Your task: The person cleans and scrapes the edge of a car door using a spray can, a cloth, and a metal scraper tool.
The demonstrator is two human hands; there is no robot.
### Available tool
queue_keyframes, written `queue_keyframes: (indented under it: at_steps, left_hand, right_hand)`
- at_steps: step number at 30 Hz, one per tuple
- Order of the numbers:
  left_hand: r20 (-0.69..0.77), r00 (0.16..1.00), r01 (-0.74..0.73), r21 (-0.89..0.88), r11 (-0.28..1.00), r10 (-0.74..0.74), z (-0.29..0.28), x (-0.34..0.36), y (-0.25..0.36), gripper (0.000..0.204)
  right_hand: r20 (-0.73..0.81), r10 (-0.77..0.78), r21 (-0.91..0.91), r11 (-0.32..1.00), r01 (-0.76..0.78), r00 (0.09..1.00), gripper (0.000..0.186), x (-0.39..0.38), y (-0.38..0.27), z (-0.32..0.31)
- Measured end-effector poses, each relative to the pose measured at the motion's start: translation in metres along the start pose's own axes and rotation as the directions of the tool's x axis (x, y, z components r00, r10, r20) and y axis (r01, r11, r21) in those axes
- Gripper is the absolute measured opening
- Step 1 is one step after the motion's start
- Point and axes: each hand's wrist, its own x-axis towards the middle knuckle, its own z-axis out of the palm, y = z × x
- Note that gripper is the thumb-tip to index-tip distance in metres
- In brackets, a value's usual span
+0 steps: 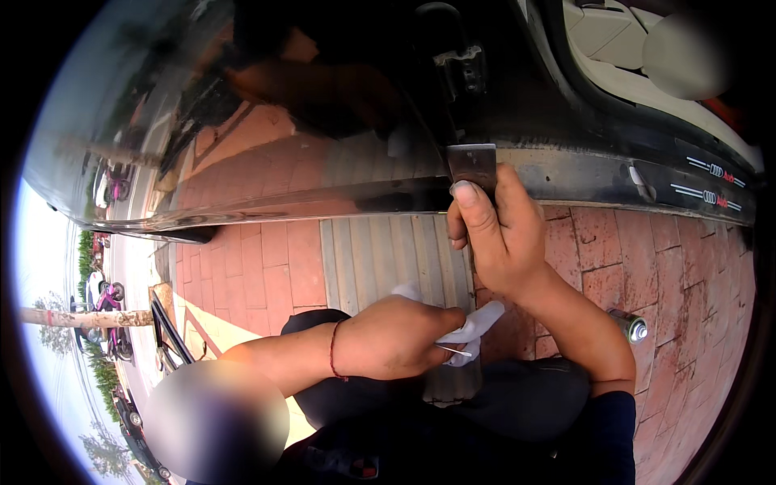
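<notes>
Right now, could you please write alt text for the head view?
A person's right hand holds a metal blade by the door sill of a black car; the left hand holds a white cloth and thin metal piece. A spray can is on red paving.

Metal can (630,326) on red brick paving (675,364); pink motorbikes (107,301) far left.

The right fingers (516,198) hold a flat, pale-edged dark blade (473,164); the left fingers (446,321), crumpled white cloth (485,318) and a thin metallic rod (454,350).
</notes>
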Motion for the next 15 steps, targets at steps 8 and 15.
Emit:
queue_keyframes:
  at_steps: [8, 15]
  left_hand:
    - [-0.005, 1.0, 0.001, 0.015, 1.0, -0.001, 0.006, -0.002, -0.001, 0.027]
    - [0.012, 1.0, -0.017, 0.014, 1.0, 0.017, 0.004, 0.001, -0.004, 0.026]
  right_hand:
    - [0.039, 0.016, 0.005, 1.0, -0.016, 0.999, 0.025, 0.0, -0.009, -0.001]
    - [0.007, -0.022, 0.017, 1.0, 0.022, 1.0, 0.025, 0.005, -0.017, 0.001]
